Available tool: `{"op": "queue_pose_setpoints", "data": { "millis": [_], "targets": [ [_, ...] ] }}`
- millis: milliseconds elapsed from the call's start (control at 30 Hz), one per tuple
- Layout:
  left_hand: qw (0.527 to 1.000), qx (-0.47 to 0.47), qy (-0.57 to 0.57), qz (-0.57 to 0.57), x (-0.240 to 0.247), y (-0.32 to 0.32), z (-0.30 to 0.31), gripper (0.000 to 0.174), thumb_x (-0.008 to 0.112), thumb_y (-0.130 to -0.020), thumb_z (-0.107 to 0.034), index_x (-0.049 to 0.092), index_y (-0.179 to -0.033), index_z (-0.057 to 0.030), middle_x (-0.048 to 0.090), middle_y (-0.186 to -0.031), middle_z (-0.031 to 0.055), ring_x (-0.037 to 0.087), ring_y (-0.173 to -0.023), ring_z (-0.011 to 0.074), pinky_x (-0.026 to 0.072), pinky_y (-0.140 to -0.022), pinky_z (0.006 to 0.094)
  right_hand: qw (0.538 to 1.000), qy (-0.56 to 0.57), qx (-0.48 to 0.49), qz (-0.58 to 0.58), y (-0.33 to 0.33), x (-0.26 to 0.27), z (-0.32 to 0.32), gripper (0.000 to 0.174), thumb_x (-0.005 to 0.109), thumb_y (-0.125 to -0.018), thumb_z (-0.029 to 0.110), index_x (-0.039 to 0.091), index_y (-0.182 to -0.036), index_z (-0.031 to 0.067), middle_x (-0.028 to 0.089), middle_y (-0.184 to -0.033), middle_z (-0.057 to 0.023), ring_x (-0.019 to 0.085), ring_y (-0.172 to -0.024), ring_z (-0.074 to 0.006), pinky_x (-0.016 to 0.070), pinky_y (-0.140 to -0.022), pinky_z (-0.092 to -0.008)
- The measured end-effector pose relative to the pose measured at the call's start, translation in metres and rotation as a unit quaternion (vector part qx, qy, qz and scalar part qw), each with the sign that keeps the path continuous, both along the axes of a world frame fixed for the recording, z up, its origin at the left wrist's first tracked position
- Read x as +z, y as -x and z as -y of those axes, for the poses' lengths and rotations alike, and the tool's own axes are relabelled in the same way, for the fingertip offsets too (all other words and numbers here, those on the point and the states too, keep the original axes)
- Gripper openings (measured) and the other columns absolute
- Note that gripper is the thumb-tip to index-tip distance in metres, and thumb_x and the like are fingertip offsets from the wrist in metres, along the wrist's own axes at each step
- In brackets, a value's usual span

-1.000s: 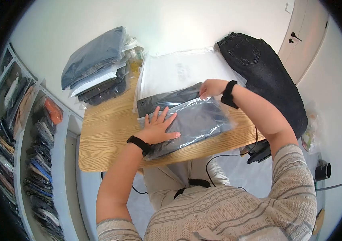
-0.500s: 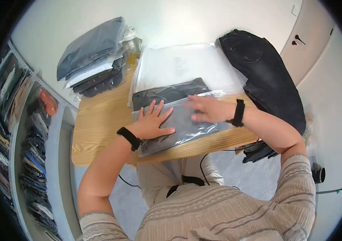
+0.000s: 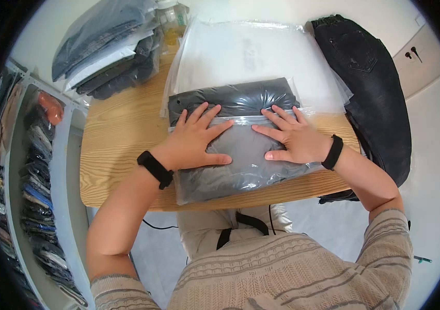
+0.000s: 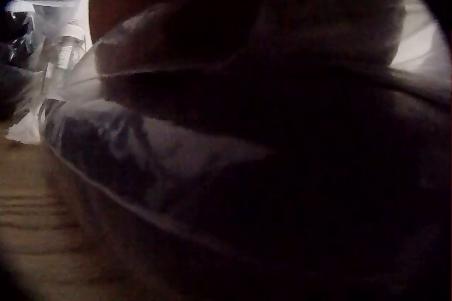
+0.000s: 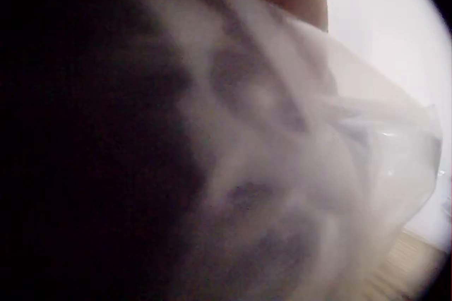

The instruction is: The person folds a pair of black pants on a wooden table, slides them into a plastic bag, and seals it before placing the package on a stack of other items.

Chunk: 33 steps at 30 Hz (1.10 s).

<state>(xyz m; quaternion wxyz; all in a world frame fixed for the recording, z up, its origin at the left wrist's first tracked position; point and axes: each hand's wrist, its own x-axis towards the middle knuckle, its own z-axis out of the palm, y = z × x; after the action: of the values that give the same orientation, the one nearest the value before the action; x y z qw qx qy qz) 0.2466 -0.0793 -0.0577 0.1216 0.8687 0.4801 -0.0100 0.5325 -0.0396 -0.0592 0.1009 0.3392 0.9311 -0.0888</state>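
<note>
A clear plastic bag point(image 3: 240, 173) holding a folded dark garment point(image 3: 235, 101) lies on the wooden table point(image 3: 116, 150) in the head view. My left hand point(image 3: 197, 137) presses flat on the bag's left part, fingers spread. My right hand point(image 3: 292, 137) lies flat on its right part, fingers spread toward the left. Both wrists wear black bands. The left wrist view shows the dark bagged garment point(image 4: 233, 174) very close; the right wrist view shows only blurred plastic point(image 5: 339, 146).
A stack of empty clear bags point(image 3: 251, 57) lies behind the bagged garment. Black jeans point(image 3: 375, 88) hang over the table's right end. A pile of bagged clothes point(image 3: 106, 46) sits at the far left corner. Shelves of packed clothing point(image 3: 29, 170) stand at left.
My right hand left the bag's far right corner, slid left and now lies flat on the bag beside my left hand. The head view has moved closer over the table.
</note>
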Motion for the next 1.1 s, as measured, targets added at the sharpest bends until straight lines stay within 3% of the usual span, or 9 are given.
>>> {"op": "queue_pose_setpoints", "data": {
  "millis": [333, 400, 433, 467, 533, 567, 633, 767, 1100],
  "targets": [
    [1.000, -0.009, -0.022, 0.002, -0.002, 0.000, 0.000, 0.081, 0.059, -0.075, -0.066, 0.037, -0.141, -0.0239, 0.021, -0.149, 0.0174, 0.013, -0.139, 0.0399, 0.0134, -0.109, 0.0599, 1.000, -0.002, 0.006, -0.009, -0.003, 0.006, -0.005, 0.073, 0.037, -0.085, 0.070, 0.032, -0.144, 0.0272, 0.021, -0.151, -0.0150, 0.014, -0.140, -0.0352, 0.0090, -0.108, -0.0603],
    [1.000, 0.001, -0.006, -0.001, -0.001, -0.001, 0.000, 0.081, 0.059, -0.076, -0.065, 0.035, -0.142, -0.0243, 0.020, -0.150, 0.0167, 0.012, -0.139, 0.0394, 0.0124, -0.109, 0.0595, 0.991, 0.122, 0.034, -0.033, -0.009, 0.014, -0.022, 0.073, 0.042, -0.086, 0.065, 0.031, -0.144, 0.0214, 0.021, -0.151, -0.0168, 0.010, -0.141, -0.0358, 0.0110, -0.109, -0.0581],
    [1.000, -0.002, -0.015, -0.001, 0.001, -0.001, 0.000, 0.081, 0.059, -0.076, -0.065, 0.035, -0.142, -0.0243, 0.020, -0.150, 0.0167, 0.012, -0.139, 0.0394, 0.0124, -0.109, 0.0595, 0.973, 0.180, 0.038, -0.138, -0.014, 0.018, -0.035, 0.066, 0.053, -0.087, 0.055, 0.044, -0.137, 0.0139, 0.038, -0.141, -0.0199, 0.026, -0.137, -0.0322, 0.0183, -0.110, -0.0485],
    [1.000, 0.002, 0.001, -0.002, 0.004, -0.001, 0.000, 0.081, 0.059, -0.076, -0.065, 0.035, -0.142, -0.0246, 0.020, -0.150, 0.0163, 0.011, -0.140, 0.0390, 0.0117, -0.109, 0.0592, 0.975, 0.170, 0.036, -0.138, -0.022, 0.025, -0.045, 0.066, 0.053, -0.087, 0.055, 0.044, -0.137, 0.0139, 0.038, -0.141, -0.0199, 0.026, -0.137, -0.0322, 0.0183, -0.110, -0.0485],
    [1.000, 0.004, 0.010, -0.001, 0.004, -0.001, 0.001, 0.081, 0.059, -0.076, -0.064, 0.034, -0.142, -0.0249, 0.019, -0.151, 0.0159, 0.010, -0.140, 0.0386, 0.0111, -0.109, 0.0590, 0.932, 0.193, -0.109, -0.287, -0.035, 0.041, -0.059, 0.047, 0.063, -0.085, 0.042, 0.062, -0.116, 0.0072, 0.061, -0.115, -0.0178, 0.052, -0.115, -0.0257, 0.0346, -0.102, -0.0377],
    [1.000, 0.008, 0.011, 0.011, 0.001, 0.000, 0.001, 0.081, 0.058, -0.075, -0.067, 0.037, -0.141, -0.0248, 0.020, -0.150, 0.0157, 0.010, -0.140, 0.0369, 0.0103, -0.110, 0.0584, 0.933, 0.186, -0.110, -0.287, -0.041, 0.046, -0.065, 0.047, 0.063, -0.085, 0.042, 0.062, -0.116, 0.0072, 0.061, -0.115, -0.0178, 0.052, -0.115, -0.0257, 0.0346, -0.102, -0.0377],
    [1.000, 0.009, 0.005, 0.022, 0.000, 0.001, 0.001, 0.081, 0.056, -0.075, -0.069, 0.039, -0.140, -0.0247, 0.021, -0.150, 0.0155, 0.010, -0.140, 0.0353, 0.0096, -0.110, 0.0579, 0.931, 0.143, -0.244, -0.230, -0.050, 0.047, -0.074, 0.029, 0.069, -0.081, 0.028, 0.069, -0.096, 0.0029, 0.068, -0.089, -0.0109, 0.062, -0.086, -0.0191, 0.0452, -0.085, -0.0312],
    [1.000, 0.019, 0.020, 0.013, 0.002, -0.001, 0.002, 0.082, 0.056, -0.075, -0.069, 0.036, -0.141, -0.0257, 0.020, -0.151, 0.0150, 0.008, -0.141, 0.0344, 0.0081, -0.111, 0.0571, 0.939, 0.142, -0.251, -0.189, -0.052, 0.033, -0.075, 0.020, 0.070, -0.081, 0.018, 0.069, -0.088, -0.0012, 0.067, -0.076, -0.0092, 0.061, -0.071, -0.0178, 0.0473, -0.068, -0.0302],
    [0.999, 0.025, 0.027, 0.008, 0.002, -0.003, 0.001, 0.080, 0.064, -0.075, -0.059, 0.034, -0.142, -0.0265, 0.017, -0.152, 0.0138, 0.006, -0.141, 0.0349, 0.0083, -0.110, 0.0576, 0.876, 0.248, -0.331, -0.249, -0.087, 0.019, -0.081, 0.019, 0.067, -0.085, 0.021, 0.069, -0.091, 0.0031, 0.065, -0.077, -0.0046, 0.058, -0.069, -0.0118, 0.0462, -0.065, -0.0243]
  ]
}}
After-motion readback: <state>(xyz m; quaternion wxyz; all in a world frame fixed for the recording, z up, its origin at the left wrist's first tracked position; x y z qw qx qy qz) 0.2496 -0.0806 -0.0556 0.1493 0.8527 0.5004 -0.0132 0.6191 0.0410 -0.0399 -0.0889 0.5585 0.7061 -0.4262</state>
